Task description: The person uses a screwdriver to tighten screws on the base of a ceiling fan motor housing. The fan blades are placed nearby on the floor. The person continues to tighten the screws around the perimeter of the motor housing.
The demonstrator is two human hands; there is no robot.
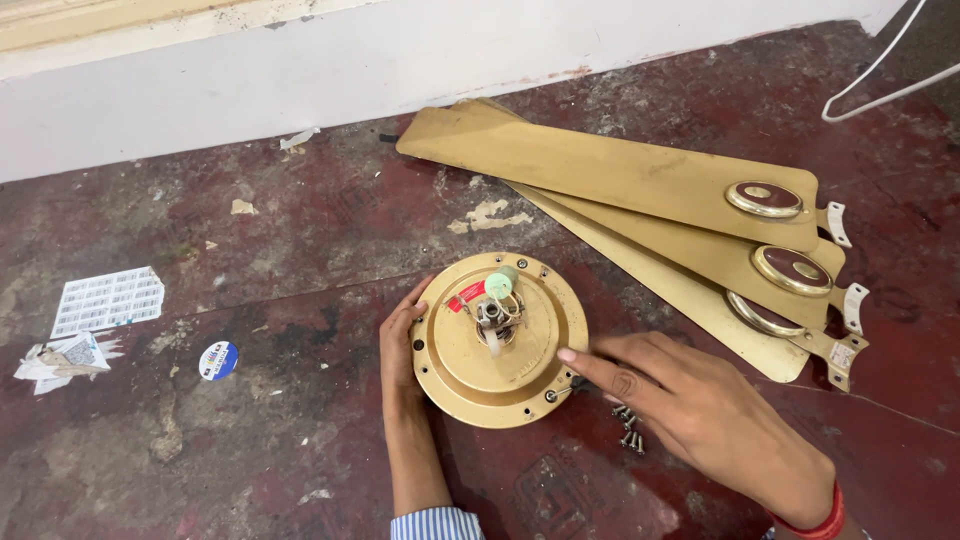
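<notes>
A worn dark-red floor [250, 440] runs up to a white wall. At the left lie paper scraps [105, 300] and a round blue sticker [218, 360]. The left hand [400, 350] cups the gold fan motor housing [500, 340] at centre, fingers curved against its rim. The right hand [690, 400] rests its fingertips on the housing's right edge, fingers loosely spread, above loose screws [630, 435]. Three gold fan blades [640, 180] lie stacked beyond.

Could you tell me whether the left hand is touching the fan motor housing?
Touching: the head view shows the left hand cupped against the gold fan motor housing rim.
</notes>
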